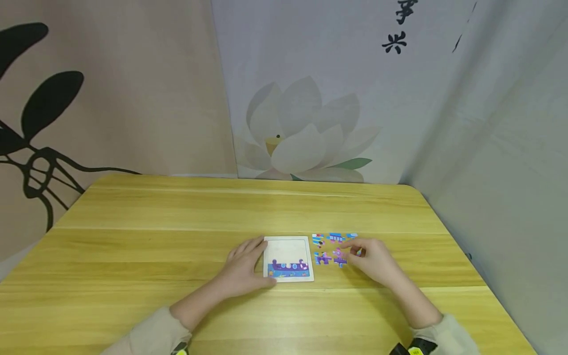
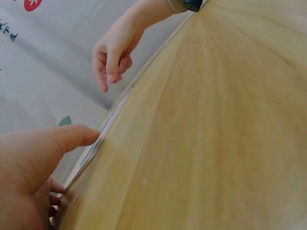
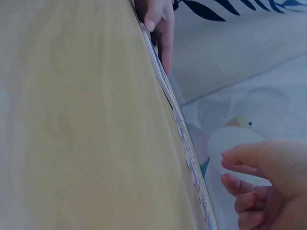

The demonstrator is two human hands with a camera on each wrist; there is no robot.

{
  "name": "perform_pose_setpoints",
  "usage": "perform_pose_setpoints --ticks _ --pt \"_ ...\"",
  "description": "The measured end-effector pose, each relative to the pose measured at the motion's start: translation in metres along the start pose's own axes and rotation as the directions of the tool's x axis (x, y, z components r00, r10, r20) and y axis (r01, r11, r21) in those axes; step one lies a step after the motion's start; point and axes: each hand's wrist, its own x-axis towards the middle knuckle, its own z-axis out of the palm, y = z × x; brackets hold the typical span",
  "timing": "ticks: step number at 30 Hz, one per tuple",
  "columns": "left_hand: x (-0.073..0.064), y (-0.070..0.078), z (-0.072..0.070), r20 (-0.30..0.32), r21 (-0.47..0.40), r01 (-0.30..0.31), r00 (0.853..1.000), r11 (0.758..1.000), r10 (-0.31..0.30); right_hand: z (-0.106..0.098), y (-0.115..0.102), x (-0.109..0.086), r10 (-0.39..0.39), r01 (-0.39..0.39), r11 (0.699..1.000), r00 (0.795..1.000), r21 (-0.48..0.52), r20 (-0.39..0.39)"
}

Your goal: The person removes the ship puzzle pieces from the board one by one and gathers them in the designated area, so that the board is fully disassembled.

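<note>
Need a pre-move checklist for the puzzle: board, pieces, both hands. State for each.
1. Board supported: ok; left hand touches its left side.
2. Space to fill: ok; the upper part is bare, above the purple-and-blue boat section.
3. Boat section seated flush: cannot tell; too small from the head view.
4. Right hand free: ok; no piece shows between its thumb and index fingers.
5. All loose pieces in plain sight: not ok; the right hand partly blocks the head view of them.
</note>
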Motion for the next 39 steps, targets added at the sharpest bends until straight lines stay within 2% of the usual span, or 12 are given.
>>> perform_pose_setpoints --ticks 10,21,30,39 --pt "0.000 -0.002 -0.001 0.034 -0.002 -0.012 0.999 1.000 0.013 0.017 -0.021 0.006 -0.081 0.081 0.997 0.997 0.001 -0.012" --pt "0.001 -0.003 -0.001 0.032 0.005 -0.015 0.999 1.000 0.015 0.036 -0.049 0.017 -0.132 0.131 0.991 0.991 0.035 0.031" --pt "0.001 -0.004 -0.002 0.029 -0.024 -0.022 0.999 0.999 0.022 0.052 -0.062 0.025 -0.157 0.148 0.986 0.979 0.075 0.128" --pt "0.002 -0.005 -0.002 0.020 -0.031 -0.036 0.999 0.999 0.037 0.064 -0.072 0.033 -0.210 0.175 0.971 0.952 0.165 0.224"
